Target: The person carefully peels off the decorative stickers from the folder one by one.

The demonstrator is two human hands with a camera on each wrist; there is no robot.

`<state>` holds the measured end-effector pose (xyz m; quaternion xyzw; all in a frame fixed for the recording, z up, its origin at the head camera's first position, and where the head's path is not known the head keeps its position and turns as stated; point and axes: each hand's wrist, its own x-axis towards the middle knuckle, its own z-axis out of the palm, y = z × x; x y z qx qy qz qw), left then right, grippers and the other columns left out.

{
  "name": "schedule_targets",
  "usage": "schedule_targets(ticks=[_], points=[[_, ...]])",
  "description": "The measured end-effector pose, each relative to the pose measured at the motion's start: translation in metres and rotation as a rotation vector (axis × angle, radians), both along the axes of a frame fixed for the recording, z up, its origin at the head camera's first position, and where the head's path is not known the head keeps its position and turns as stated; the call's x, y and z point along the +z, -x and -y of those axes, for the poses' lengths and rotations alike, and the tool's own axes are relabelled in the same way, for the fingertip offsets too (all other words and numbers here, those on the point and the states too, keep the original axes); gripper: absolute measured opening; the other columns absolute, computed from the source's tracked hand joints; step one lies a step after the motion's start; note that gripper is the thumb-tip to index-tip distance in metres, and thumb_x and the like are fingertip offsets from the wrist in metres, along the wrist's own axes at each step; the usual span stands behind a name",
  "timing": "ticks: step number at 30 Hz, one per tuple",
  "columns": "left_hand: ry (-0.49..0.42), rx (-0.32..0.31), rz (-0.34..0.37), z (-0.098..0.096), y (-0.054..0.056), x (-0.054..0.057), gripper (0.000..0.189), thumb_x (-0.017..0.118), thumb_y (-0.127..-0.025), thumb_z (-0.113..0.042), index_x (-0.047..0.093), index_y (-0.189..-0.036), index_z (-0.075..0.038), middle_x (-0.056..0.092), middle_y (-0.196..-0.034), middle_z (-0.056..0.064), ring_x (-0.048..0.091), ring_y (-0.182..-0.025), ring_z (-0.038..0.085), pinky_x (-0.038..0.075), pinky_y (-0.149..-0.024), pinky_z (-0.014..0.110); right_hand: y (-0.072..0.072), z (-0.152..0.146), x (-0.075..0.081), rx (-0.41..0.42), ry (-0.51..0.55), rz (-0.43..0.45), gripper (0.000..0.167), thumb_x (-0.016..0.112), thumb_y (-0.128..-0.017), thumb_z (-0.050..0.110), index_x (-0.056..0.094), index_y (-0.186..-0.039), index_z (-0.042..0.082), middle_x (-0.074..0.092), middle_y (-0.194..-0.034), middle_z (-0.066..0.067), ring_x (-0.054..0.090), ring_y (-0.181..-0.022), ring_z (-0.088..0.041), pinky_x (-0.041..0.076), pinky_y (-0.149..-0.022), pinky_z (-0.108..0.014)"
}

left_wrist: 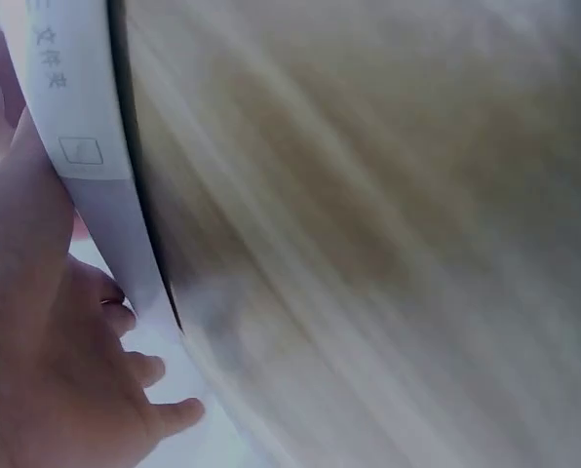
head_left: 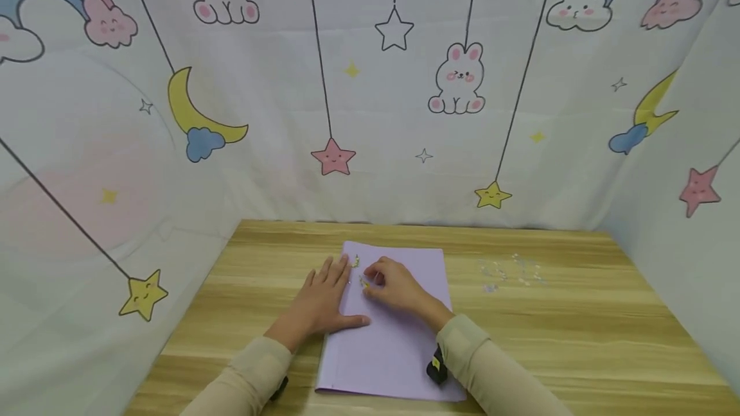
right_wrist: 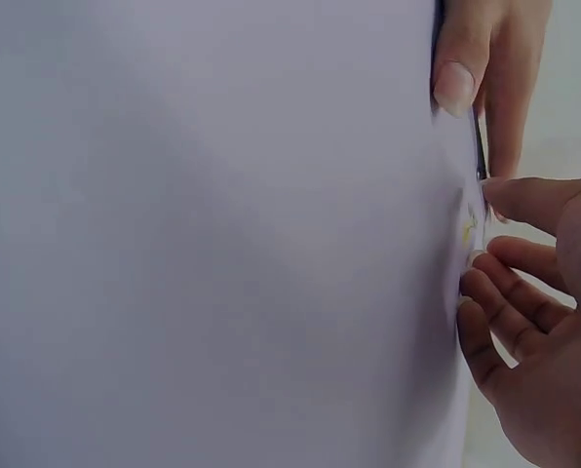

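Note:
A pale purple file folder (head_left: 393, 352) lies upright on the wooden table, its labelled white spine (left_wrist: 76, 107) showing in the left wrist view. My left hand (head_left: 326, 300) rests flat on its left edge, fingers straight and thumb spread over the cover. Toward the folder's upper left, my right hand (head_left: 396, 284) is bent down, thumb and forefinger at either end of a small clear sticker with yellow on it (head_left: 364, 282). This sticker (right_wrist: 469, 230) is close against the cover in the right wrist view. Just above, a yellow moon-shaped sticker (head_left: 355, 262) sits on the cover.
Several small clear stickers (head_left: 511, 271) are spread on the table (head_left: 555, 332) right of the folder. A black wrist camera (head_left: 437, 366) hangs under my right sleeve. A white cloth with cartoon prints (head_left: 393, 114) encloses the table's back and sides.

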<state>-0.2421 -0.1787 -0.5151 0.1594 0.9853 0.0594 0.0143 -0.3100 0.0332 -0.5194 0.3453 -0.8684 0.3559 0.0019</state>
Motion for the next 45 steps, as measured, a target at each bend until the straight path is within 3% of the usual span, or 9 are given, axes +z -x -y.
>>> schedule_targets(ticks=[6,11,26,34,45], points=[[0.036,0.022,0.029,-0.005,-0.002,0.002,0.124,0.056,-0.083,-0.091,0.022,-0.17,-0.009,0.014,-0.178,0.008,0.012,-0.161,0.042,0.022,-0.123,0.067,0.002,0.003,-0.006,-0.014,0.025,0.006,0.029,0.083,-0.089,0.011,0.076,-0.114,0.0,0.066,-0.097,-0.007,0.06,-0.085,-0.017,0.05,-0.075,-0.032],[0.01,0.038,0.064,-0.005,-0.002,0.001,0.124,0.058,-0.083,-0.09,0.022,-0.17,-0.009,0.012,-0.178,0.007,0.013,-0.161,0.045,0.023,-0.122,0.069,0.003,0.008,-0.011,-0.03,-0.003,0.003,0.027,0.083,-0.09,0.011,0.077,-0.115,0.003,0.066,-0.098,-0.005,0.057,-0.082,-0.011,0.048,-0.072,-0.029],[-0.032,0.04,0.081,-0.006,-0.002,0.002,0.123,0.061,-0.086,-0.086,0.019,-0.17,-0.007,0.011,-0.178,0.008,0.016,-0.16,0.044,0.022,-0.121,0.07,0.009,0.013,-0.008,-0.034,-0.027,-0.018,0.015,0.084,-0.09,0.009,0.077,-0.104,0.006,0.067,-0.095,-0.003,0.057,-0.078,-0.01,0.049,-0.071,-0.029],[-0.038,0.041,0.078,-0.006,-0.004,0.003,0.123,0.062,-0.085,-0.085,0.022,-0.169,-0.004,0.012,-0.178,0.01,0.018,-0.16,0.045,0.024,-0.12,0.071,0.01,0.015,-0.009,-0.026,-0.017,-0.035,0.021,0.083,-0.089,0.006,0.077,-0.109,0.004,0.068,-0.097,-0.005,0.06,-0.079,-0.012,0.05,-0.072,-0.03],[-0.064,0.042,0.104,-0.006,-0.003,0.003,0.121,0.066,-0.087,-0.08,0.02,-0.169,-0.003,0.01,-0.178,0.011,0.015,-0.16,0.046,0.021,-0.121,0.072,0.01,0.015,-0.008,-0.029,-0.044,-0.048,0.015,0.084,-0.09,0.009,0.079,-0.104,0.009,0.067,-0.095,0.001,0.059,-0.078,-0.009,0.05,-0.072,-0.029]])
